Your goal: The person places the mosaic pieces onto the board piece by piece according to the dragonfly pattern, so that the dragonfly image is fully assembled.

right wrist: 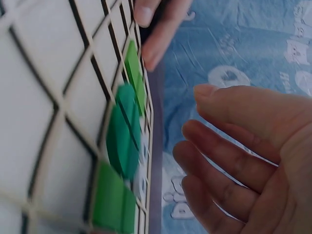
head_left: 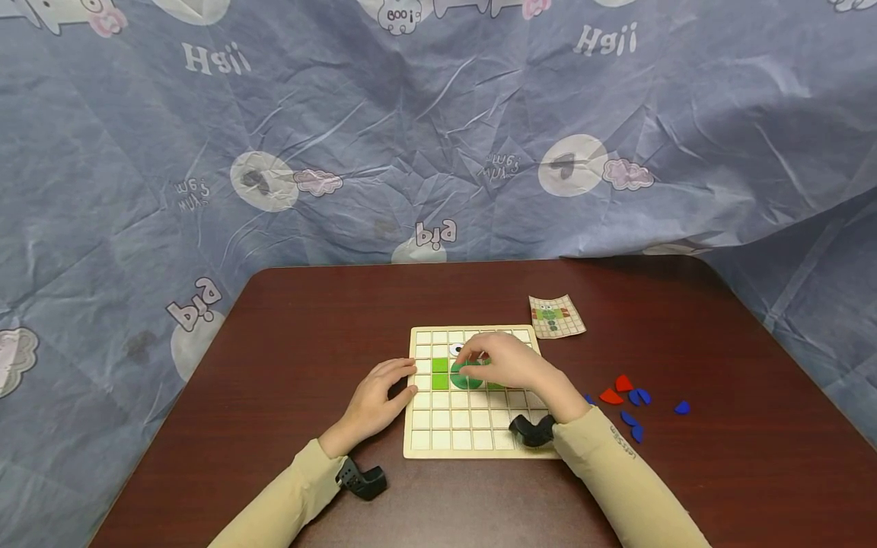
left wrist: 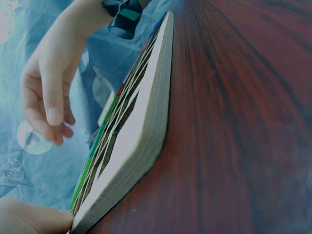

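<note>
A pale wooden grid board (head_left: 461,439) lies on the table with green pieces in its cells. Two light green squares (head_left: 440,373) sit left of a dark green round (head_left: 467,378) made of quarter pieces; a white eye piece (head_left: 457,349) is behind it. My left hand (head_left: 375,396) touches the board's left edge with fingers extended; in the left wrist view its thumb (left wrist: 36,218) lies at the rim. Above the dark green round hovers my right hand (head_left: 505,361), partly hiding the board. The right wrist view shows its fingers (right wrist: 219,187) loosely bent, holding nothing, apart from the board.
Right of the board lie red quarter pieces (head_left: 611,396) and several blue pieces (head_left: 629,418). A pattern card (head_left: 565,327) with a printed coloured figure lies behind the board's right corner. A patterned blue-grey cloth (head_left: 384,152) hangs behind the dark table (head_left: 329,304).
</note>
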Tool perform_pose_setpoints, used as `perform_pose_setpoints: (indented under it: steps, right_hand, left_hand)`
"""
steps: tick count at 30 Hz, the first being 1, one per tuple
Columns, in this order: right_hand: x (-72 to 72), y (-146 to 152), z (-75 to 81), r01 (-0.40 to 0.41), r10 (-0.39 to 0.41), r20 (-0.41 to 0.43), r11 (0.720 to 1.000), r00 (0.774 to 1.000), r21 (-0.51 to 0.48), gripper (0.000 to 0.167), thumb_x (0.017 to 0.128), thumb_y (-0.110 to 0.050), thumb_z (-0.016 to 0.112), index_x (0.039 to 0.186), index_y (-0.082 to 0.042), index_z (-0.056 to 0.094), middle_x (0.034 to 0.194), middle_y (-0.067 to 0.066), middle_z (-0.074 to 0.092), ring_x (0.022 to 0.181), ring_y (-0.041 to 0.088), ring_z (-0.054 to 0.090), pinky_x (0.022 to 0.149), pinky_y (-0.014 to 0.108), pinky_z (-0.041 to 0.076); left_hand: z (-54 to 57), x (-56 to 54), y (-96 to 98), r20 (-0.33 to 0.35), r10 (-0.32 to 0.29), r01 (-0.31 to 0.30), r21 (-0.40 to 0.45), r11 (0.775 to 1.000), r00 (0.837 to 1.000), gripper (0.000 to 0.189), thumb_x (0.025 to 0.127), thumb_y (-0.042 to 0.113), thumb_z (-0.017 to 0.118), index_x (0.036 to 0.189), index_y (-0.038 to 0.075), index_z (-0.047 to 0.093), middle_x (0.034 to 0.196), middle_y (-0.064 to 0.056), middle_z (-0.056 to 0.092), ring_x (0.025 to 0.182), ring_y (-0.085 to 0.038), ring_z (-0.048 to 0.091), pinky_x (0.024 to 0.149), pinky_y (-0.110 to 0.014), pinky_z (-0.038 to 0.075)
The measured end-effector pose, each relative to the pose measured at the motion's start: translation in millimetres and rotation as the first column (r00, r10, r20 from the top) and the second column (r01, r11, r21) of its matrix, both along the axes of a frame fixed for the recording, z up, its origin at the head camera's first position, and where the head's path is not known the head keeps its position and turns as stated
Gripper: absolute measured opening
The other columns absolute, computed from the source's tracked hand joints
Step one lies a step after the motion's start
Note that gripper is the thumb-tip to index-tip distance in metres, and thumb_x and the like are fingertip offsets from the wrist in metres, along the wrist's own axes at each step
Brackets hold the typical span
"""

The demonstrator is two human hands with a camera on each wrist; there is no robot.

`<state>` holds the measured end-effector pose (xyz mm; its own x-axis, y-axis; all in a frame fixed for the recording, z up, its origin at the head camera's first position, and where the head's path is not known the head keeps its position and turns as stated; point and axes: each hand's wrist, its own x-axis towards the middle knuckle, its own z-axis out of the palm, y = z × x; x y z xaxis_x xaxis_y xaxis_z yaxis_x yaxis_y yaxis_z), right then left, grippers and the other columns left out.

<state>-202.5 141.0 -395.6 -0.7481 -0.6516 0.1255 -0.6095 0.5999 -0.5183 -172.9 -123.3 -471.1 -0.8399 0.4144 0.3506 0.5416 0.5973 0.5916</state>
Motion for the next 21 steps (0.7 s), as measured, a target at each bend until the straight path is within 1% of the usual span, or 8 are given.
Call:
perform_pose_setpoints:
  steps: [2,6,9,15,17,21]
  right_hand:
    - [-0.2,8,1.4,0.017,-0.017,-0.012,1.000,1.000,-0.008,0.015,0.087,-0.026,0.068,0.098,-0.016,0.072,0.094,-0.010,0.064,0.084,0.011,0.060,0.073,0.031,0.051]
    - [1.4,24,5.1,0.052,-0.052,-0.020,0.999,0.998,-0.010,0.016,0.087,-0.025,0.069,0.099,-0.015,0.072,0.094,-0.009,0.065,0.082,0.009,0.059,0.071,0.031,0.050]
    - [3.3,36,6.9,0.081,-0.081,-0.006,0.997,0.997,-0.004,0.016,0.087,-0.024,0.069,0.100,-0.014,0.072,0.095,-0.009,0.065,0.084,0.010,0.059,0.072,0.031,0.050]
    - [8.9,61,8.8,0.135,-0.135,0.021,0.991,0.991,-0.010,0.015,0.088,-0.024,0.067,0.100,-0.016,0.071,0.093,-0.012,0.063,0.086,0.009,0.059,0.073,0.033,0.050]
    - [10.9,70,8.8,0.155,-0.155,0.019,0.988,0.988,-0.009,0.015,0.088,-0.025,0.067,0.100,-0.016,0.071,0.092,-0.012,0.063,0.084,0.010,0.059,0.073,0.034,0.050]
    - [14.4,88,8.0,0.195,-0.195,0.006,0.981,0.981,-0.005,0.016,0.088,-0.025,0.068,0.101,-0.016,0.070,0.097,-0.008,0.064,0.087,0.013,0.060,0.075,0.037,0.051]
  left_hand:
    - [-0.2,-0.3,0.1,-0.005,-0.001,0.001,0.001,1.000,1.000,0.037,0.092,0.022,0.060,0.123,0.002,0.061,0.133,-0.008,0.053,0.126,-0.024,0.044,0.101,-0.044,0.038]
    - [-0.3,-0.2,-0.1,-0.010,-0.004,0.004,0.004,1.000,1.000,0.037,0.093,0.022,0.060,0.123,0.002,0.061,0.133,-0.009,0.053,0.126,-0.024,0.044,0.101,-0.045,0.038]
    - [-0.2,0.0,-0.1,-0.012,-0.005,0.005,0.007,1.000,1.000,0.037,0.093,0.022,0.060,0.123,0.002,0.061,0.132,-0.009,0.053,0.126,-0.024,0.044,0.101,-0.045,0.038]
    - [0.1,0.3,0.3,-0.003,-0.009,0.009,0.006,1.000,1.000,0.037,0.093,0.022,0.060,0.124,0.002,0.061,0.133,-0.010,0.053,0.126,-0.025,0.044,0.101,-0.045,0.038]
    - [0.0,0.3,0.4,0.000,-0.008,0.008,0.004,1.000,1.000,0.037,0.093,0.022,0.060,0.124,0.002,0.061,0.133,-0.010,0.053,0.127,-0.025,0.044,0.101,-0.045,0.038]
    - [-0.4,0.2,0.3,-0.004,0.000,0.000,-0.001,1.000,1.000,0.037,0.093,0.023,0.060,0.124,0.003,0.061,0.133,-0.009,0.053,0.126,-0.024,0.044,0.101,-0.045,0.038]
